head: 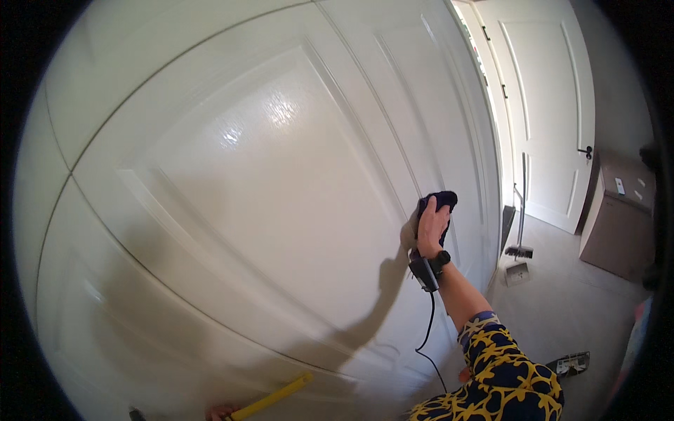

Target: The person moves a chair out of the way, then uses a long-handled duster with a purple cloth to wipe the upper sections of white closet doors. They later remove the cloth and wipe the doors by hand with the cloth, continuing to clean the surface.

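Note:
My right hand (pixel 433 226) presses a dark blue cloth (pixel 446 199) flat against a tall white panelled cabinet front (pixel 274 200), near a seam between two panels. On that wrist are a black watch (pixel 441 259) and a black device (pixel 423 273) with a cable hanging down. At the bottom edge, my left hand (pixel 221 412) is mostly cut off by the frame. Its fingers are wrapped around the lower end of a yellow bar (pixel 276 396), which slants up to the right in front of the panels.
To the right stands an open white door (pixel 545 105) with a black handle. A long-handled broom (pixel 521 210) leans by the door, with a dustpan (pixel 517 273) on the grey floor (pixel 563 305). A brown low cabinet (pixel 616 226) stands at far right. Another object (pixel 573 364) lies behind my sleeve.

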Motion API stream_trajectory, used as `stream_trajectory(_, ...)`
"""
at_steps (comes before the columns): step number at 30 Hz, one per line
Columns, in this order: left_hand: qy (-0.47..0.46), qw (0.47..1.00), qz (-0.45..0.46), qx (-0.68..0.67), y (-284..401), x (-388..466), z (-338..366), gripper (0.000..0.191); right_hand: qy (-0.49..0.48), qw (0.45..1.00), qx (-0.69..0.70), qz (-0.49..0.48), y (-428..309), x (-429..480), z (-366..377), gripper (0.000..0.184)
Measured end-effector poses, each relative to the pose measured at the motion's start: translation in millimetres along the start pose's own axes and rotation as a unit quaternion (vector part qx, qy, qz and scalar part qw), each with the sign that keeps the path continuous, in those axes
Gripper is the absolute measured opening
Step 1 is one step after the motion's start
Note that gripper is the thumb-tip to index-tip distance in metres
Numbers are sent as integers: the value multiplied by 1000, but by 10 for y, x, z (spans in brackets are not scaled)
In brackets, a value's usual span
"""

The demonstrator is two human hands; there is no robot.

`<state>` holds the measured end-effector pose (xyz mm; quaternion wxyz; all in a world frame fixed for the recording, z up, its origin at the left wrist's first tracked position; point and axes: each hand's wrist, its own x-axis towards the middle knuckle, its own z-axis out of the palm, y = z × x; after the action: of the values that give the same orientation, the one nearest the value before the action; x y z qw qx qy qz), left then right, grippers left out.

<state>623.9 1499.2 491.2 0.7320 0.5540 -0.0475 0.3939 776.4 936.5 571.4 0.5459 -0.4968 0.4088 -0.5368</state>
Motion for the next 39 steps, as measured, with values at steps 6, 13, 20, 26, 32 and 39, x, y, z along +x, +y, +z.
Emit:
stream_trajectory(6, 8, 999, -4, -49, -1189, -1082, -573, 22, -87, 964, 34, -249, -611, -211, -125, 64)
stream_trajectory(13, 73, 993, -29, -89, -1366, -1552, -14, 20, -163, 766, 106, -613, -2394, -571, -34, 54)
stream_trajectory(20, 35, 990, 48, -129, -1696, -2019, -1016, 18, -126, 500, 222, -827, -2341, -1281, -438, 60)
stream_trajectory(26, -16, 995, 37, -91, -2175, -2015, -2056, 21, -110, 719, 147, -670, -2282, -822, -602, 73)
stream_trajectory(32, -40, 992, 60, -100, -2035, -1409, -1660, 21, -152, 779, 129, -594, -2172, 9, -236, 70)
stream_trajectory(39, 55, 995, 54, -55, -1615, -1099, -1048, 24, -110, 739, 147, -648, -911, 38, 134, 52)
